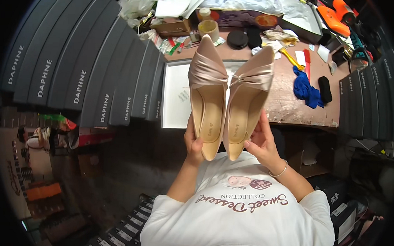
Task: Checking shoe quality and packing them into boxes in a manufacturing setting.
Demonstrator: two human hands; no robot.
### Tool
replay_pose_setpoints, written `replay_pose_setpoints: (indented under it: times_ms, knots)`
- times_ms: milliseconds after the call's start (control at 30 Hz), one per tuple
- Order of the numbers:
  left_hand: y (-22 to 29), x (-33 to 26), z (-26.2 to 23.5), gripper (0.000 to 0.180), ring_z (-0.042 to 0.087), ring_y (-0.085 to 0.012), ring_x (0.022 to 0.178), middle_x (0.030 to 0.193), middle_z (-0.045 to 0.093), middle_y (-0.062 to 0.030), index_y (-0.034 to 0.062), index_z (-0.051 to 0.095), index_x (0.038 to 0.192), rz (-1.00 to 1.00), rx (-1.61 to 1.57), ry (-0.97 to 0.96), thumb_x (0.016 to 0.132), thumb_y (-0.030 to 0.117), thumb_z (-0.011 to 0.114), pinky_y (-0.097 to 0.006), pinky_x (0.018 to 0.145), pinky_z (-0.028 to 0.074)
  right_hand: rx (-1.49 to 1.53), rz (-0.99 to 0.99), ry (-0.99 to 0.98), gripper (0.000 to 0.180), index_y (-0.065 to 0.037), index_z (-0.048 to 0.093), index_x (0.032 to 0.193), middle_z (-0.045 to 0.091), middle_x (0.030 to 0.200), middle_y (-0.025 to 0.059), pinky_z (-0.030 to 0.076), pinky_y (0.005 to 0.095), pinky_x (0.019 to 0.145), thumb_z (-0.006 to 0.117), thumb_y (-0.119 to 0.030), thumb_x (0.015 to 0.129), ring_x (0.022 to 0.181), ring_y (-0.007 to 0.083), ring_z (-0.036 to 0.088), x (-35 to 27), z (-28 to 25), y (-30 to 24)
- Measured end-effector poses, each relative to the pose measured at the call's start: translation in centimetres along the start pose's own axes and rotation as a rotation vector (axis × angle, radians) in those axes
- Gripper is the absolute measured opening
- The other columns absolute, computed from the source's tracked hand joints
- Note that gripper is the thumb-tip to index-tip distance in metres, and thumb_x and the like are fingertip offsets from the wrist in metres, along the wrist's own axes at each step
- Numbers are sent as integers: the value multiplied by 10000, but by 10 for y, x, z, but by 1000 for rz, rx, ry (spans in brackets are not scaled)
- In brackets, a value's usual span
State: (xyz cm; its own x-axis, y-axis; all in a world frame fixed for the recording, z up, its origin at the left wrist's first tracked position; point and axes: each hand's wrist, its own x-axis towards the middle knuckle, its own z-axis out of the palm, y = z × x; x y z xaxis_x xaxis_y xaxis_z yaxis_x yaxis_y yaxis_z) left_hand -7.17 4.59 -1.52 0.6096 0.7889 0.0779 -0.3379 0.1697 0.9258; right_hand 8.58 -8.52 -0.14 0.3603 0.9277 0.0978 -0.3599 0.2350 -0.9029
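Dark boxes flanked the table as the left hand and right hand before it gripped satin pumps near the heels, apparently sparing the pleated uppers.

A white short-sleeved T-shirt, printed with curving maroon lettering and a pink-and-maroon motif, is worn with a slim, pale bangle circling the right wrist.
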Motion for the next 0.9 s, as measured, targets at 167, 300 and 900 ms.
replay_pose_setpoints:
  times_ms: [167,300,900]
  knots:
    - [-1,3,2,841,514,-230,1192,1321,475,-164,-61,255,1427,-3,81,-9,812,440,534,-354,998,415,54,74,13,949,-99,-25,1523,124,1556,136,350,356,1035,622,7,838,1351,231,333,1,-5,0]
    - [6,0,5,772,511,-226,1189,1314,487,-173,-80,272,1416,-8,142,-5,837,381,492,-337,1001,404,-5,86,-25,942,-99,-27,1523,134,1549,140,367,348,1021,610,13,839,1318,215,374,6,-6,-2]
    - [8,69,-53,767,225,-413,1387,1481,247,-254,72,366,1431,235,1251,-80,806,366,702,-520,1122,198,-1541,-3,439,593,22,411,1350,437,1344,264,362,403,1042,622,-230,857,1240,380,444,74,-170,19]
